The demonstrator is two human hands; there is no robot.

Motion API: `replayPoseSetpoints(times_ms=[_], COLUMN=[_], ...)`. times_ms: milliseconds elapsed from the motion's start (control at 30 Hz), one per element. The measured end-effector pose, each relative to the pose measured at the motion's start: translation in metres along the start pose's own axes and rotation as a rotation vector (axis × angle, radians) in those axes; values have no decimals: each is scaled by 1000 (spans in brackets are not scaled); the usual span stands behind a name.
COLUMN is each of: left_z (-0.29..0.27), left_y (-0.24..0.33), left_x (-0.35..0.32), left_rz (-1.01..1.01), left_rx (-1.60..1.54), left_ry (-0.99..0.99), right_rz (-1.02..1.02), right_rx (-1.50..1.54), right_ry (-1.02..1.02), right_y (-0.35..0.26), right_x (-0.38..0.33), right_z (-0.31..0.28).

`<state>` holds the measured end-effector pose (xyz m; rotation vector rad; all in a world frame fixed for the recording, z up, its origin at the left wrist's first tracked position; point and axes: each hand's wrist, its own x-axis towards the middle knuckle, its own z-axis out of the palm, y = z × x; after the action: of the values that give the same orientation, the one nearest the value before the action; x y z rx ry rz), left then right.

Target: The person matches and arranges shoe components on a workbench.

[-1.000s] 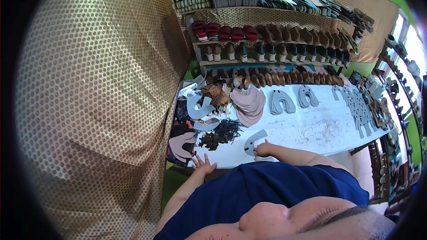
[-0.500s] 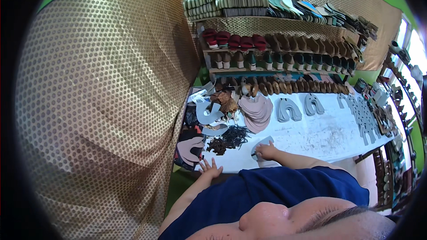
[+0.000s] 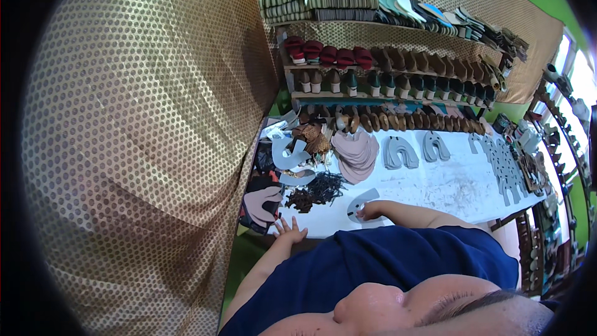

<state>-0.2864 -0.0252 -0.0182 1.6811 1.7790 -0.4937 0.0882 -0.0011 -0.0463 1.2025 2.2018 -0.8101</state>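
My right hand bends over a grey curved piece at the near edge of the white-covered table, left of that edge's middle, its fingers drawn together at the piece; whether they pinch it or only press, I cannot tell. Dark marks show on the grey (slots or bits of strip, too small to say). My left hand spreads its fingers apart at the near edge toward the near left corner, holding nothing that I can see.

Done well, I judge, this calls for the piece lying flat, light fingertips close to the marks, and my left hand brought over to steady the free end of the curve; thin stock like this would likely buckle or skid under a one-handed push.

Just beyond, toward the left edge, lie a tangle of dark strips and a heap of short brown pieces, best kept clear of the working spot. A pink piece sits by the near left corner. Farther out, a fanned pink stack and two grey stacks line the far edge, below racked shoes.
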Motion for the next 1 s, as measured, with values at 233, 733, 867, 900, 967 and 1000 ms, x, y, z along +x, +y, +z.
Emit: replayPoseSetpoints(times_ms=[233, 733, 867, 900, 967, 1000], left_z=[4, 6, 25, 27, 42, 53], left_y=[3, 82, 138, 160, 185, 197], left_x=[2, -23, -43, -54, -47, -41], left_rz=[-45, -375, -149, -40, -10, -63], left_rx=[-1, 115, 29, 10, -3, -82], left_ry=[11, 184, 566, 561, 526, 565], right_rz=[124, 718, 693, 661, 628, 598], right_rx=[316, 351, 348, 319, 287, 276], right_ry=[150, 420, 405, 367, 333, 330], right_y=[8, 175, 215, 220, 226, 228], right_x=[-44, -241, -266, -266, -268, -268], right_z=[9, 93, 120, 121, 123, 125])
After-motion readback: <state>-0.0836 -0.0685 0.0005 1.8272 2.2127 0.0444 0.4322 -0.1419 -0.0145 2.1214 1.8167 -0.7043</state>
